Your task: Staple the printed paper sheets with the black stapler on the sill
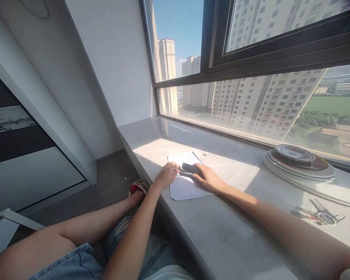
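Note:
On the sill lies a small stack of white papers [189, 188] with printed lines, partly in sunlight. A black stapler [189, 168] rests over the papers; its dark top part and a thinner metal part below show, seemingly apart. My right hand [208, 177] is closed around the stapler's right end. At its left end, the fingers of my left hand [167, 174] are pinched together. Whatever lies between those fingertips is too small to make out. Two tiny dark strips [204, 154] lie just beyond the papers.
Stacked plates [300, 163] stand by the window on the right. Nearer me are scissors and a bunch of metal items [321, 214]. The stone sill [210, 225] ends at a front edge beside my legs. A dark window frame [181, 79] borders the back.

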Tool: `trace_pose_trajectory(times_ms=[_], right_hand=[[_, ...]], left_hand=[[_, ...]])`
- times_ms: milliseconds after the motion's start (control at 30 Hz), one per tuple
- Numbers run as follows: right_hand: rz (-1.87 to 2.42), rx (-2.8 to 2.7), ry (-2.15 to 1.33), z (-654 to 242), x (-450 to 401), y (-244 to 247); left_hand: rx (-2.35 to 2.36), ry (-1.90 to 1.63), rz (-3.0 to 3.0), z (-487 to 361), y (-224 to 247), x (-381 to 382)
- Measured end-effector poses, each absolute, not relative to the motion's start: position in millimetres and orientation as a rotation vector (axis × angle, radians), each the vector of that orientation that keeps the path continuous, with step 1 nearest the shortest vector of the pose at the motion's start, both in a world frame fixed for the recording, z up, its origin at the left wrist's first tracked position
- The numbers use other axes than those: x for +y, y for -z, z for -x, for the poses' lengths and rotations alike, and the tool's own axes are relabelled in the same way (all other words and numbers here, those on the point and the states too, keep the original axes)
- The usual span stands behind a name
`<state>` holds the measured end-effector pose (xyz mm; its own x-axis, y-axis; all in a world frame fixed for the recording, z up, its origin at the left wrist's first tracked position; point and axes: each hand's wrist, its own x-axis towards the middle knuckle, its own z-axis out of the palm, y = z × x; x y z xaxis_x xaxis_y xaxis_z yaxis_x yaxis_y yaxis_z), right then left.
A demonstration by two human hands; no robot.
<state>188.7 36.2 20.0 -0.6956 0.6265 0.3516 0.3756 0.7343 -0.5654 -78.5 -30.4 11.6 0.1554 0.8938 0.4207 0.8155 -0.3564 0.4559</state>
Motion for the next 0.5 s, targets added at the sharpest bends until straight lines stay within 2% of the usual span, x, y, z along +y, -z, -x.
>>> trace_pose_trajectory(times_ms=[500], right_hand=[[0.810,-2.394,-0.602,-187.9,38.5,-17.1]], left_hand=[[1.742,-0.931,-2.202,83.4,-3.8,-22.4]])
